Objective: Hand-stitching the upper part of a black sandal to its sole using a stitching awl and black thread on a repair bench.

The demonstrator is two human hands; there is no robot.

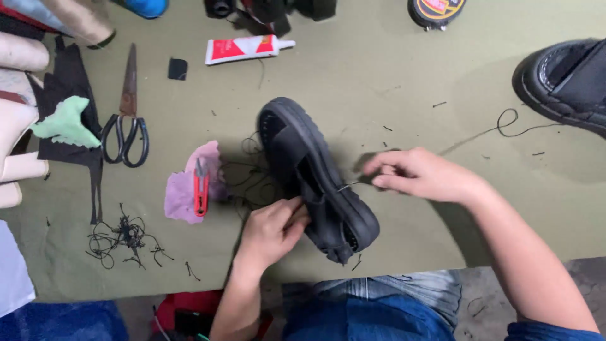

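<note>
A black shoe lies on its side on the olive-green table, sole toward the right. My left hand grips its upper from the left near the heel end. My right hand is to the right of the shoe, fingers pinched on a thin thread or needle that runs to the sole's edge. Loose black thread lies tangled beside the shoe.
A second black shoe sits at the far right. Large scissors, red thread snips on a pink cloth scrap, a glue tube, a round tin, thread clippings and fabric pieces lie on the left.
</note>
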